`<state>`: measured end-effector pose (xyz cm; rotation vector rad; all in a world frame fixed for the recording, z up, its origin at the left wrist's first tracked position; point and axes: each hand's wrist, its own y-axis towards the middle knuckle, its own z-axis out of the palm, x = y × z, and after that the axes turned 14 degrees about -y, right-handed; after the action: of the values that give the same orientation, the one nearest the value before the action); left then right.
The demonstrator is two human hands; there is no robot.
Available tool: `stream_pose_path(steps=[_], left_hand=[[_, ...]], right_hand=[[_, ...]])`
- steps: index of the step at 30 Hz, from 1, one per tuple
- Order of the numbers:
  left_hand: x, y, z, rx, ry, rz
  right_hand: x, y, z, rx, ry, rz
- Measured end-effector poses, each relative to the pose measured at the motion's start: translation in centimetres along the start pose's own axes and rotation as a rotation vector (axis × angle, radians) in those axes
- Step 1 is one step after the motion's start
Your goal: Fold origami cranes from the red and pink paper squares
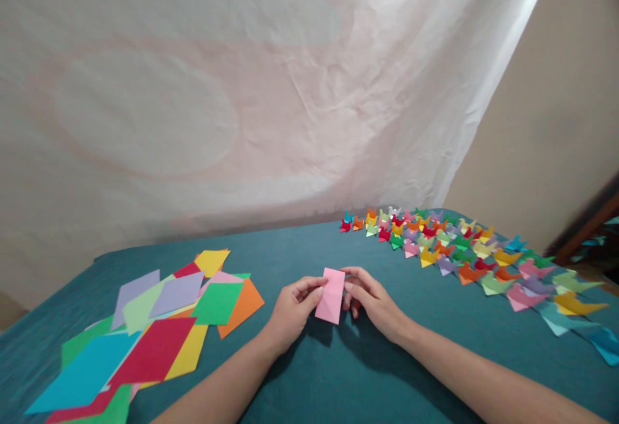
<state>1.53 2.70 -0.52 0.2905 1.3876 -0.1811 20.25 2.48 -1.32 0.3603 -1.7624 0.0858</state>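
Observation:
A pink sheet of origami paper (331,301), folded into a narrow upright rectangle with faint creases, is held just above the table in front of me. My left hand (300,305) pinches its left edge between thumb and fingers. On the opposite side, my right hand (363,292) has its thumb and index finger at the upper right edge, the other fingers curled behind. Both hands cast shadows on the cloth below.
Loose coloured paper sheets (155,350) lie overlapping on the left of the green-covered table (290,250). Several rows of small folded paper birds (429,256) stand along the right. A pale printed sheet (271,102) hangs behind the table's far edge.

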Motion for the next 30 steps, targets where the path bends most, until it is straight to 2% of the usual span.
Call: stream_pose_path(steps=[4, 10, 21, 30], left_hand=[[-0.2, 0.0, 0.0, -0.021, -0.035, -0.037], [-0.4, 0.0, 0.1, -0.01, -0.091, -0.062], [-0.7, 0.0, 0.3, -0.021, -0.146, -0.086], [-0.8, 0.0, 0.2, -0.004, -0.14, -0.076]], right_hand=[[-0.1, 0.0, -0.1, -0.048, 0.003, -0.062], [-0.2, -0.1, -0.2, 0.024, 0.039, -0.142], [-0.7, -0.3, -0.2, 0.068, 0.046, -0.134], [-1.1, -0.1, 0.0, 0.037, 0.01, -0.116]])
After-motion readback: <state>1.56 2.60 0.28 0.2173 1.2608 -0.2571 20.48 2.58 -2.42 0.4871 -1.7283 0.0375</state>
